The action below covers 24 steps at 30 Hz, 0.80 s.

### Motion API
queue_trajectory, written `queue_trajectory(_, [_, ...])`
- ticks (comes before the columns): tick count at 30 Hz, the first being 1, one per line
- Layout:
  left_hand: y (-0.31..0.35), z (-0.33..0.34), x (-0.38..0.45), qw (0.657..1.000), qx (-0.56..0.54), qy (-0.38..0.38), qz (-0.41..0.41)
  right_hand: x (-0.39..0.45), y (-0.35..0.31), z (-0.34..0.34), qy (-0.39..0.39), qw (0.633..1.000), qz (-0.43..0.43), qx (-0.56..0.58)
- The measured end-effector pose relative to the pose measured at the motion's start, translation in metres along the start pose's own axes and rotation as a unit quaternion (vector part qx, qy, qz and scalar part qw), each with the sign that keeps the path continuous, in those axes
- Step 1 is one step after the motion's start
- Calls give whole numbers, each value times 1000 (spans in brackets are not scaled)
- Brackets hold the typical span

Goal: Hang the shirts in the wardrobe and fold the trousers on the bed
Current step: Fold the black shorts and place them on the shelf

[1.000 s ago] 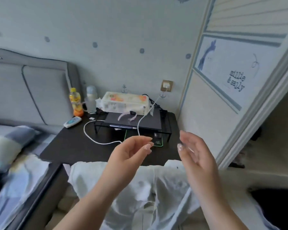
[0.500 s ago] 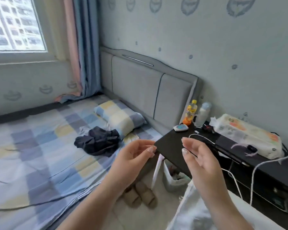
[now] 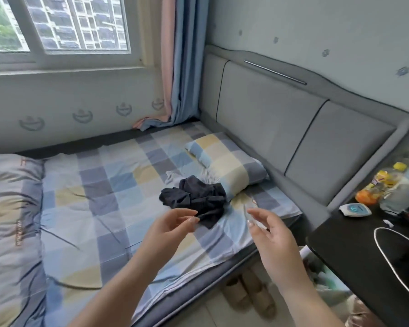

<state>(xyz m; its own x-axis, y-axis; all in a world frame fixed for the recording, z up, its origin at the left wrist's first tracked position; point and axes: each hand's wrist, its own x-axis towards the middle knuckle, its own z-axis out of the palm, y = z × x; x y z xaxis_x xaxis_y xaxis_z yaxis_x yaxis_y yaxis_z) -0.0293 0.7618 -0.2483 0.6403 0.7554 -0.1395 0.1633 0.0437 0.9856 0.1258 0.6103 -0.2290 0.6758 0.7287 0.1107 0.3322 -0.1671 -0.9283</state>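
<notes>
While both our hands hang raised over the near edge of the bed (image 3: 85,208), neither holds anything. Left hand (image 3: 172,224): fingers loosely curved, thumb and fingertips close together, palm turned right, nothing between them. Right hand (image 3: 270,234): fingers relaxed and slightly spread, palm turned left, also empty. The two hands face each other, apart, with a gap between them.

Task item: dark trousers (image 3: 196,199) lie crumpled in a heap on the checked sheet, just beside the near end of the pillow (image 3: 224,161), touching it as far as we can tell. In the view our left fingertips overlap the heap's near edge; we cannot tell whether they touch the cloth. A bit of pale fabric (image 3: 172,177) pokes out behind the heap; what it is, we cannot tell.

A folded grey quilt (image 3: 10,220) sits at the left of the bed. Grey padded headboard (image 3: 281,128) runs along the wall; window (image 3: 64,24) and blue-pink curtain (image 3: 177,57) at the far side.

On the right, a black worktop (image 3: 354,251) carries a small white-and-blue device (image 3: 355,209), a white cable (image 3: 392,263), and blurred bottles (image 3: 385,185) at its back edge. Beige slippers (image 3: 250,296) lie on the floor by the bed frame.
</notes>
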Motion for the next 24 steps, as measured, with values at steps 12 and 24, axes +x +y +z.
queue_trajectory(12, [-77, 9, 171, 993, 35, -8, -114, 166, 123, 30, -39, 991, 129, -15])
queue_trajectory(24, [-196, 86, 446, 967, 43, 37, -250, 418, 357, 77, -101, 970, 216, -46])
